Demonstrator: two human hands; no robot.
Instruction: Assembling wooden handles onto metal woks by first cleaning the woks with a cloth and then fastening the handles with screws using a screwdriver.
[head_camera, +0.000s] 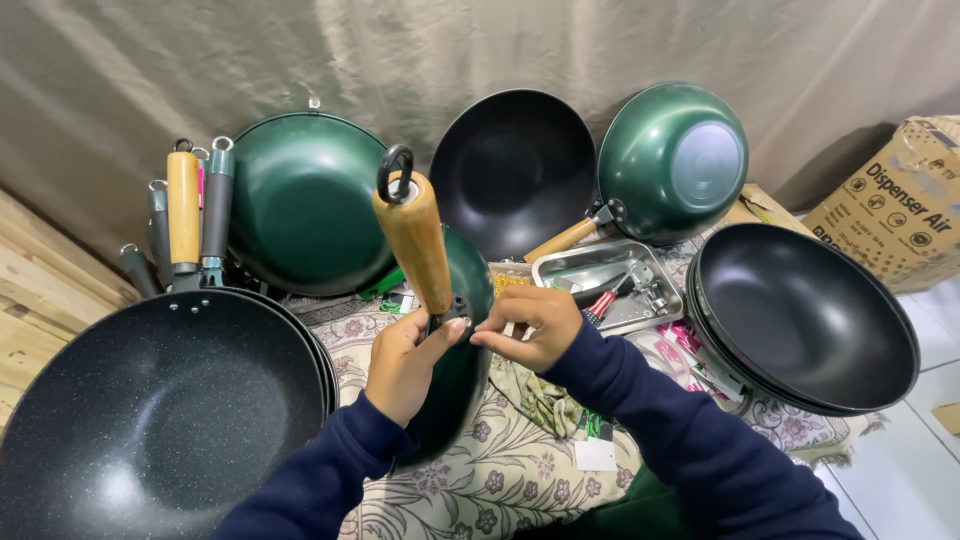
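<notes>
Two dark-sleeved arms reach over a floral cloth (520, 470), working at the joint of a green pan (462, 350) and its wooden handle (415, 240).

The left hand (405, 365) is closed around the pan at the handle's base, holding it on edge above the cloth. The right hand (530, 325) pinches narrowly at that joint; what it grips is hidden. Keeping the handle steady and aligned looks sensible here. A metal tray (600, 270) of tools lies just behind, black pans (800, 320) on either side.
</notes>
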